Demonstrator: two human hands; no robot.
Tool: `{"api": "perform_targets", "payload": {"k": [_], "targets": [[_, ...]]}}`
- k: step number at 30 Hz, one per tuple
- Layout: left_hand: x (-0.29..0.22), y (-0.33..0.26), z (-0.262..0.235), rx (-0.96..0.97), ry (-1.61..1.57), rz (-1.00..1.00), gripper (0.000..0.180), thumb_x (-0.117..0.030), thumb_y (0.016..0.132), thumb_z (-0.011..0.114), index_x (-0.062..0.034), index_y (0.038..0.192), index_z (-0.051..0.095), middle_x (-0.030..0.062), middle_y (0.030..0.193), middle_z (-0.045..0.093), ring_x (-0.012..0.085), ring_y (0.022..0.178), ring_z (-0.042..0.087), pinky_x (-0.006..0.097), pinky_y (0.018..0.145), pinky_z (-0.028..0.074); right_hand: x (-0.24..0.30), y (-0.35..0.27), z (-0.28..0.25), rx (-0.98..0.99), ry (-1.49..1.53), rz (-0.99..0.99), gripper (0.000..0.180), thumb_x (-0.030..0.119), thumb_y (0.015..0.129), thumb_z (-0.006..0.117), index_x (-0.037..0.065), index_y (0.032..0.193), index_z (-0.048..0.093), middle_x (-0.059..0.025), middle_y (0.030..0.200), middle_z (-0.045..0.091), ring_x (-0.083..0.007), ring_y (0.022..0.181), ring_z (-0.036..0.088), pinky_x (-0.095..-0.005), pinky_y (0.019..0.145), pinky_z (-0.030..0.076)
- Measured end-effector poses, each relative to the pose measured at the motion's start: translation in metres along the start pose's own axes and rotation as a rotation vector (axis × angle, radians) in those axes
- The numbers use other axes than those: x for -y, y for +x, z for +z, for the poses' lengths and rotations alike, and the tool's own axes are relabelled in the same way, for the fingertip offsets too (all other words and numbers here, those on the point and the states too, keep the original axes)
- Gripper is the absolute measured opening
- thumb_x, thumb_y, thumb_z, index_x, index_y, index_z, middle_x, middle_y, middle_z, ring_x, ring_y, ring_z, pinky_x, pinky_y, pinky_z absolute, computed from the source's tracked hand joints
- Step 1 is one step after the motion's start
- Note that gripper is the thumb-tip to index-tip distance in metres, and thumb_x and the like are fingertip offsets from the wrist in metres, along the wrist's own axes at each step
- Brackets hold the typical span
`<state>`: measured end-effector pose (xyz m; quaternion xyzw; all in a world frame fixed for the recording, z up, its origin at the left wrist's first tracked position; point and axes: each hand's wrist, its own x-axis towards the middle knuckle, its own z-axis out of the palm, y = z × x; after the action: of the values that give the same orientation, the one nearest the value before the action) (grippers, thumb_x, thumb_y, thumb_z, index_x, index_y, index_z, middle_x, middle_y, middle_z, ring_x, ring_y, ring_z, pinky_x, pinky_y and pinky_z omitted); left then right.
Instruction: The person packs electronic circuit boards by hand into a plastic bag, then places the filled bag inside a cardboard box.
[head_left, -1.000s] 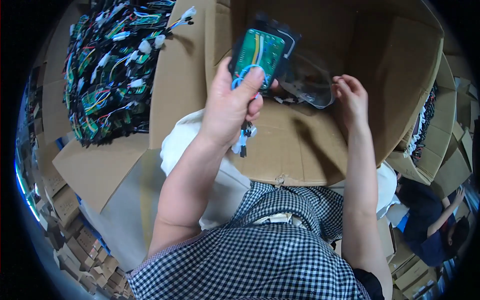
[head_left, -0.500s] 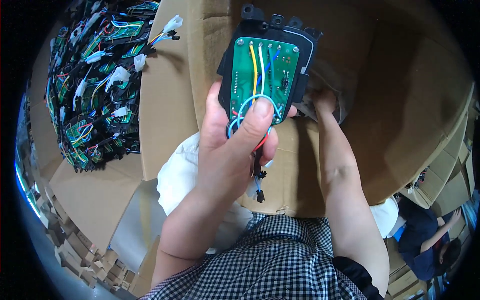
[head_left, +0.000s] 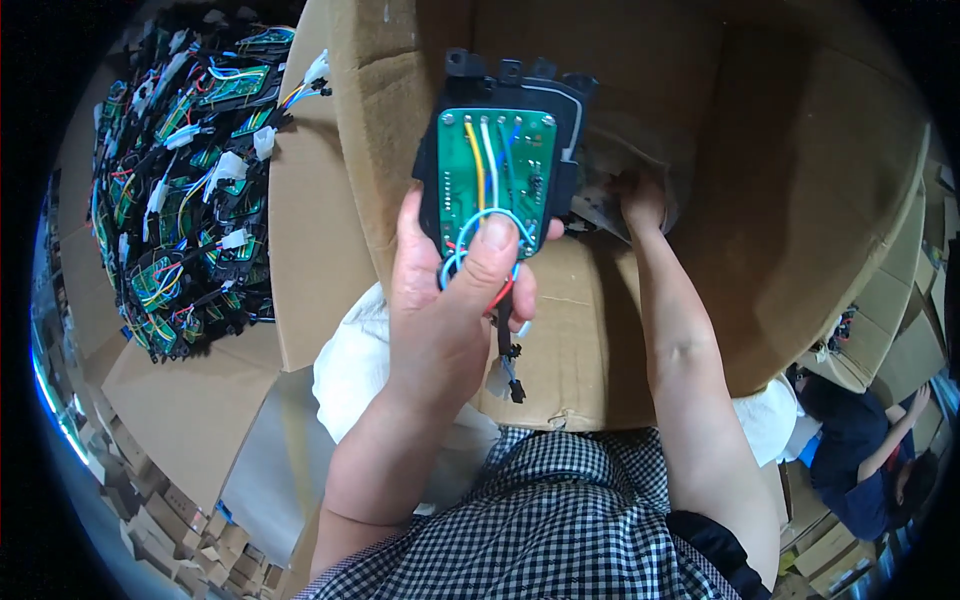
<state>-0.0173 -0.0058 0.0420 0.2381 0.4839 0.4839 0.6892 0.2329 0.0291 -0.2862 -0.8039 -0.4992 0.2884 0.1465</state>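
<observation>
My left hand [head_left: 445,300] grips a green circuit board [head_left: 512,195] set in a black plastic housing, the thumb pressing on its looped wires. Yellow, white and blue wires cross the board, and black connectors [head_left: 514,388] dangle below the hand. Deep inside a large cardboard box [head_left: 570,340], my right hand [head_left: 643,200] is at a clear plastic bag [head_left: 660,150]. Its fingers are closed and partly lost in shadow, so what they hold cannot be made out.
At the left, a heap of similar wired circuit boards [head_left: 180,190] fills another carton with a raised flap [head_left: 315,230]. A person in dark clothes [head_left: 850,450] is at the lower right, beside more cartons. Flattened cardboard [head_left: 180,400] lies at the lower left.
My left hand with the circuit board has shifted slightly left and down. My right hand stays at the plastic bag inside the box, nearly unmoved.
</observation>
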Motion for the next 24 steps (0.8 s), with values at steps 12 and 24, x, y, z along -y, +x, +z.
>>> {"api": "perform_targets", "payload": {"k": [12, 24], "targets": [[0.003, 0.021, 0.007, 0.018, 0.039, -0.099, 0.043, -0.022, 0.092, 0.055, -0.0052, 0.124, 0.032, 0.0125, 0.1, 0.061, 0.0061, 0.058, 0.052, 0.019, 0.051, 0.043, -0.014, -0.004, 0.002, -0.067, 0.015, 0.126, 0.03, 0.031, 0.082, 0.055, 0.012, 0.103, 0.066, -0.0203, 0.099, 0.064, -0.036, 0.093, 0.061, -0.0445, 0.08, 0.047], [0.021, 0.012, 0.004, 0.157, -0.011, -0.072, 0.046, -0.024, 0.09, 0.06, -0.0085, 0.125, 0.035, 0.0081, 0.095, 0.058, 0.0164, 0.069, 0.063, 0.029, 0.06, 0.054, 0.114, -0.116, -0.119, -0.052, 1.343, -0.017, 0.014, 0.003, 0.085, 0.063, -0.002, 0.098, 0.062, -0.0084, 0.084, 0.066, -0.0114, 0.068, 0.06, -0.0233, 0.061, 0.05]]}}
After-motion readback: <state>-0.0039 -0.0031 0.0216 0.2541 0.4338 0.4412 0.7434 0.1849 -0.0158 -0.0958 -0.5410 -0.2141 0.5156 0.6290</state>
